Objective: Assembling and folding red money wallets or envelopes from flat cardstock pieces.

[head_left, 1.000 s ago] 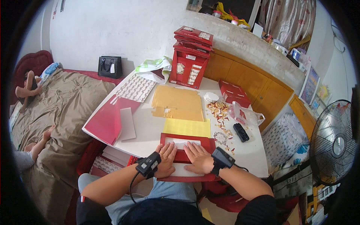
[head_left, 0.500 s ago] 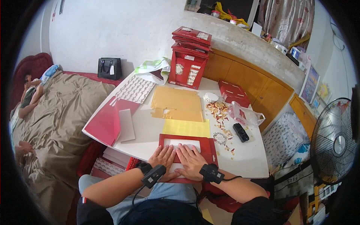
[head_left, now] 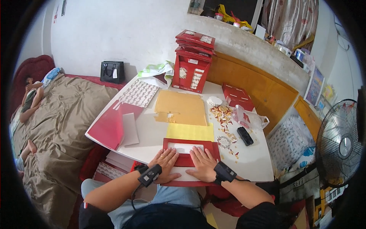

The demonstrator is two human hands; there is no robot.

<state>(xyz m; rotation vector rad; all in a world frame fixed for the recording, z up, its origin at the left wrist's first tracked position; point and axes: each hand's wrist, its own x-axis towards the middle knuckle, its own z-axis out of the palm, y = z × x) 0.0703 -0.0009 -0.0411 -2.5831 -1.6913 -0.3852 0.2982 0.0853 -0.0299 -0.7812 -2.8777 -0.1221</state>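
A red cardboard piece (head_left: 213, 148) with white panels lies at the table's front edge. My left hand (head_left: 166, 165) rests flat on its left side, fingers stretched toward a white strip (head_left: 187, 148) near its far edge. On the other side my right hand (head_left: 203, 164) lies flat too, fingers apart. Neither hand grips anything. Between the two hands, part of the red surface shows, along with a second white panel (head_left: 184, 174) nearer to me. Just beyond lies a yellow sheet (head_left: 190, 131), and past it a tan cardboard sheet (head_left: 181, 107).
Red boxes (head_left: 191, 72) are stacked at the back. Small paper scraps (head_left: 223, 114), a clear plastic bag (head_left: 248, 116) and a black object (head_left: 244, 136) lie right. Red sheets (head_left: 108, 124) lie left. A fan (head_left: 343, 147) stands right; a person (head_left: 32, 95) is on the bed.
My hands have moved apart, the right one sliding to the right. More of the red piece and its white panels now shows between them.
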